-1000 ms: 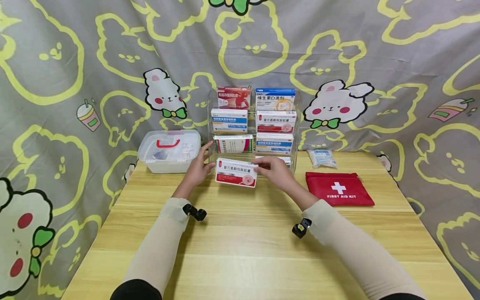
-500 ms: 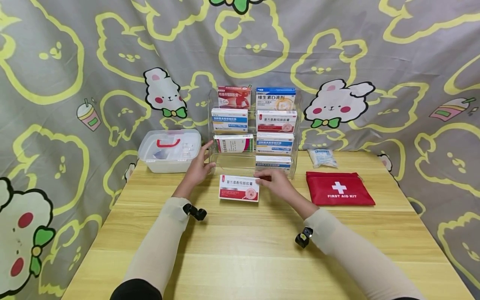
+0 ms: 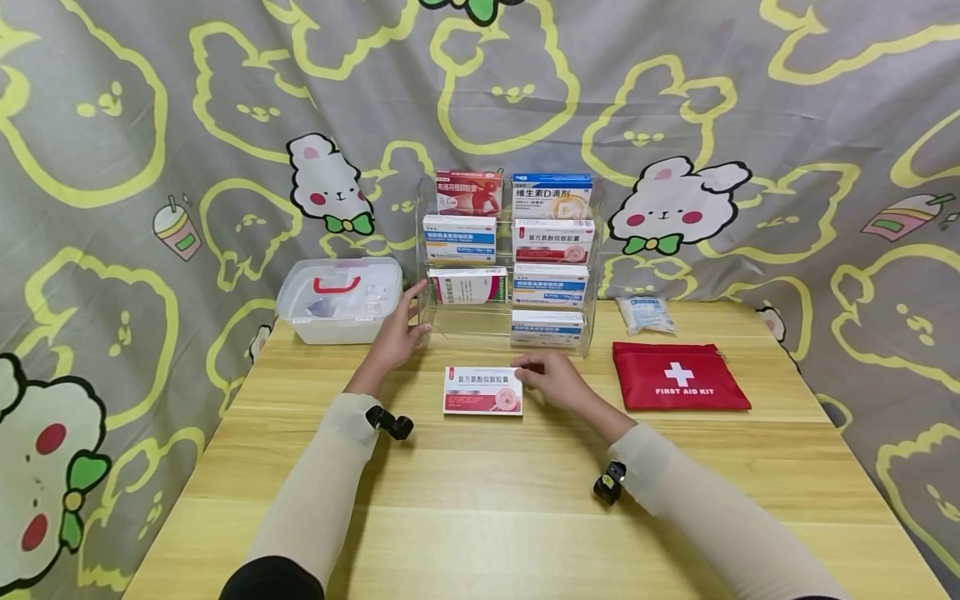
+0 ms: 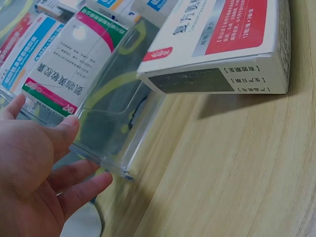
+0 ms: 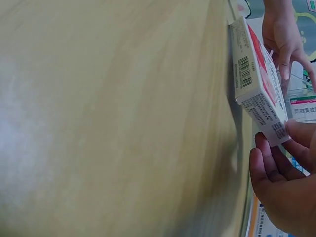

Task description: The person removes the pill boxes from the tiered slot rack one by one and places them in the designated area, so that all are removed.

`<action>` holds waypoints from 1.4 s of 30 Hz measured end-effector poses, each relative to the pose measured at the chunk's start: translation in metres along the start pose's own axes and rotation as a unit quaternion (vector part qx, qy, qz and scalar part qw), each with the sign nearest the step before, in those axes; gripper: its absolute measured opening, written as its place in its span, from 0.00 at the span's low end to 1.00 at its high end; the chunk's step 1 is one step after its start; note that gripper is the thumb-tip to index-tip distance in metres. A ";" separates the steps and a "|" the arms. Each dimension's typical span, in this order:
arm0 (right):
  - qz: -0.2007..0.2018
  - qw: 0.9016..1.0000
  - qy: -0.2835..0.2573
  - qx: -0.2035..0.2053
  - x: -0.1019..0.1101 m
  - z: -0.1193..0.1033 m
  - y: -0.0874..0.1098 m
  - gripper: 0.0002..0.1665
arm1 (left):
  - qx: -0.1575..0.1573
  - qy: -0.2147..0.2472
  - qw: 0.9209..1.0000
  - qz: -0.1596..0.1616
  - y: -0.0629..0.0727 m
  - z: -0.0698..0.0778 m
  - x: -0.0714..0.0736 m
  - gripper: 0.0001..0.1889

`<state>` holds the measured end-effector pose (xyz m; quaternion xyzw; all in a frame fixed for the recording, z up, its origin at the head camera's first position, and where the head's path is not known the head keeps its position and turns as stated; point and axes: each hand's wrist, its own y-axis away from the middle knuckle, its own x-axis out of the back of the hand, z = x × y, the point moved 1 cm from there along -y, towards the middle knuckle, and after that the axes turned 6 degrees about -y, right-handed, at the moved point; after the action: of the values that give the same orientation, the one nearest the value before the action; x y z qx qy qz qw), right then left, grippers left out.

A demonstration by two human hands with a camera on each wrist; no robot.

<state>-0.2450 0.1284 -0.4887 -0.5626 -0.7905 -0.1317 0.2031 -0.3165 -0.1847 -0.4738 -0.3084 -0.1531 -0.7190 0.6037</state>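
Note:
My right hand (image 3: pixel 553 381) pinches the upper right corner of a white and red medicine box (image 3: pixel 483 391) printed with Chinese characters. In the right wrist view the thumb and fingers hold that corner, and the box (image 5: pixel 257 74) stands tilted close over the wood. At the left side of a clear display rack (image 3: pixel 468 327), my left hand (image 3: pixel 397 335) touches the edge with spread fingers. The left wrist view shows these fingertips (image 4: pixel 101 181) by the rack's lower corner. A white, green and magenta medicine box (image 3: pixel 468 287) sits one tier above the bare lower left slot.
More medicine boxes (image 3: pixel 551 286) fill the other rack slots. To the left stands a translucent lidded box (image 3: pixel 341 302) with a red handle. A red first aid pouch (image 3: pixel 681 377) and a small white packet (image 3: pixel 646 315) lie right of the rack on the wooden table (image 3: pixel 480 500).
My right hand has brought the white and red medicine box down and forward from before the rack's lower left slot to near the tabletop. My left hand stays at the rack's side.

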 end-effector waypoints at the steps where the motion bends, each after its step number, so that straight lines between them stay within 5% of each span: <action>1: -0.003 1.000 -0.002 -0.002 -0.001 0.001 0.000 0.13 | 0.000 -0.002 1.000 0.000 0.000 0.000 0.000 0.47; 8: -0.031 0.999 -0.007 -0.010 -0.005 0.010 0.001 0.20 | -0.003 0.006 1.000 -0.003 0.000 -0.001 0.000 0.47; 26: -0.059 0.998 0.013 0.012 -0.008 0.017 -0.003 0.17 | -0.008 0.008 1.000 0.000 -0.001 -0.002 0.000 0.47; 42: -0.028 0.998 -0.055 -0.001 -0.010 0.017 0.005 0.24 | -0.008 0.008 1.000 0.001 0.000 -0.001 0.000 0.46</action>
<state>-0.2400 0.1294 -0.5082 -0.5470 -0.8156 -0.1068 0.1556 -0.3171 -0.1849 -0.4742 -0.3076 -0.1426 -0.7220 0.6032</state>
